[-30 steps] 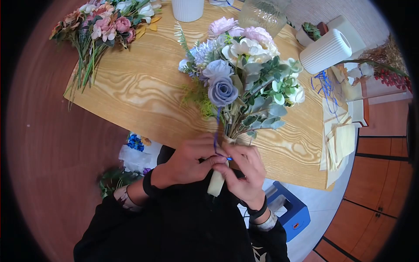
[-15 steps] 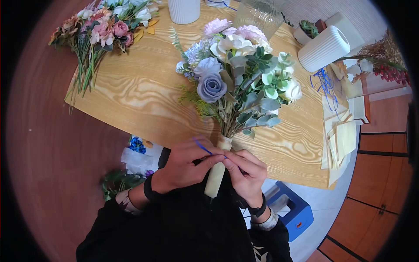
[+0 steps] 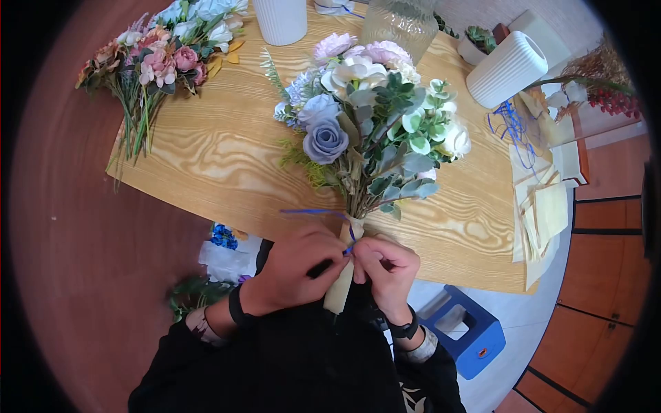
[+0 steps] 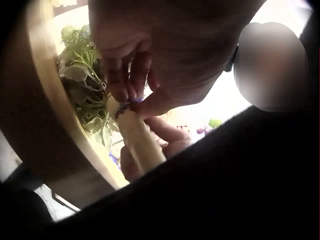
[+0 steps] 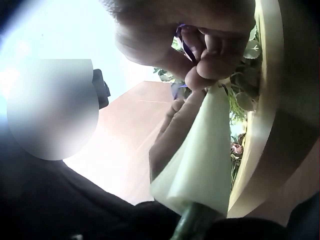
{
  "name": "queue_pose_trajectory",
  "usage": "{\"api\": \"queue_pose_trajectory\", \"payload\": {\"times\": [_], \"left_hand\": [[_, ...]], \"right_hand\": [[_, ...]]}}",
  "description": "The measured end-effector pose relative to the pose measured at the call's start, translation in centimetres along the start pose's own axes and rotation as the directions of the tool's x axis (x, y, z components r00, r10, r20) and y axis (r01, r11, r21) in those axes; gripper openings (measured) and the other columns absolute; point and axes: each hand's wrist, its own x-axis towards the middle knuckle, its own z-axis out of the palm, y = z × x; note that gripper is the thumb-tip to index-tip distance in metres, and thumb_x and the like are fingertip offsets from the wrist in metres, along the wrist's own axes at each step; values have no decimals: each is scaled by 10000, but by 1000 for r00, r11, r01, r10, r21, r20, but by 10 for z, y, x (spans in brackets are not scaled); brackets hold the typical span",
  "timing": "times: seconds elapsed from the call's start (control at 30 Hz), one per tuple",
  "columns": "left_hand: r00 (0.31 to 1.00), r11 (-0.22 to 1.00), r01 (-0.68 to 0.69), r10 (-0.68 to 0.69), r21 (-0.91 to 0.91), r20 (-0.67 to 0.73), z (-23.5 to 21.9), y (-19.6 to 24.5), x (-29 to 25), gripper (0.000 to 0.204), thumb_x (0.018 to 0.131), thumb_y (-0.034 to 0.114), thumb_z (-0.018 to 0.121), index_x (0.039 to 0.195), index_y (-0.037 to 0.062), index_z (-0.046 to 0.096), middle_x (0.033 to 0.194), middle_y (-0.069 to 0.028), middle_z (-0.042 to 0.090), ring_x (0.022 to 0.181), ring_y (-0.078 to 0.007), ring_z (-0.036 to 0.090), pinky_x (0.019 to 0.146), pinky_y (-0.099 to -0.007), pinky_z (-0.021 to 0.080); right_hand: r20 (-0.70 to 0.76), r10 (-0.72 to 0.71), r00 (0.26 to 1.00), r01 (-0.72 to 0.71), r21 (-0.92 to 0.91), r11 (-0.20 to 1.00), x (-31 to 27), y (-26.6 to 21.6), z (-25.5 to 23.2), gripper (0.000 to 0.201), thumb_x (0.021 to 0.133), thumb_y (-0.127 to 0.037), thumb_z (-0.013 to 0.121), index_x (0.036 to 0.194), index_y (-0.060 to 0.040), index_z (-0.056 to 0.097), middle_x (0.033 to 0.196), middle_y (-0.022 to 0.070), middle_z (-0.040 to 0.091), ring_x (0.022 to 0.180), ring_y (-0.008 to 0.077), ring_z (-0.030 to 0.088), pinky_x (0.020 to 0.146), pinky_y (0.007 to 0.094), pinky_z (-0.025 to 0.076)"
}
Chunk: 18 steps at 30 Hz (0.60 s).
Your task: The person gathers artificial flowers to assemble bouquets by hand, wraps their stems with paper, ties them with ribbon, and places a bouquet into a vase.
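Note:
A bouquet (image 3: 372, 124) of mauve, blue and white flowers leans over the table's near edge, its stems bound in a cream paper wrap (image 3: 337, 292). Around the upper part of this wrap runs a thin blue ribbon (image 3: 313, 211), one loose end stretching out to the left. My left hand (image 3: 296, 265) pinches the ribbon at the wrap with thumb and fingertips. Opposite it, my right hand (image 3: 391, 270) has thumb and forefinger together on the ribbon, a strand (image 5: 187, 47) passing between its fingers in the right wrist view. A dark green stem end (image 5: 192, 222) pokes from the wrap's bottom.
Pink and white flowers (image 3: 162, 62) lie at the table's back left. White ribbed vases (image 3: 507, 69) and a glass vase (image 3: 399, 31) stand at the back. Cream paper sheets (image 3: 544, 213) and tangled blue ribbon (image 3: 513, 134) lie at right. A blue stool (image 3: 468, 337) is below.
The ribbon's loose end, upright beside the stems a second ago, now reaches out to the left. My left fingers have curled in more, and both hands stay at the wrap.

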Motion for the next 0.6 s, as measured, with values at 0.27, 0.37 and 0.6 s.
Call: {"api": "queue_pose_trajectory", "payload": {"times": [0.27, 0.37, 0.6], "left_hand": [[997, 978, -79, 82, 194, -7, -2, 10, 8, 245, 658, -58, 645, 889, 22, 630, 823, -114, 584, 689, -236, 594, 599, -280, 489], [998, 987, 2, -13, 160, 69, -2, 15, 11, 258, 662, -88, 617, 903, 6, 610, 844, -120, 552, 691, -240, 588, 608, -278, 480], [970, 979, 185, -168, -85, 176, -7, 5, 8, 193, 680, -107, 623, 846, -10, 605, 822, -103, 563, 682, -215, 592, 610, -249, 466]], "right_hand": [[218, -288, 932, 356, -425, 832, 3, -17, -6, 39, 738, 37, 640, 777, 32, 637, 597, 67, 536, 467, 134, 510, 425, 231, 373], [181, -365, 913, 407, -447, 797, 1, -12, -7, 71, 699, 29, 664, 766, 19, 641, 612, 86, 544, 482, 181, 518, 440, 249, 386], [121, -392, 912, 407, -386, 828, 0, -1, -5, 76, 702, 28, 666, 775, 16, 650, 639, 90, 579, 497, 172, 537, 459, 237, 401]]}}
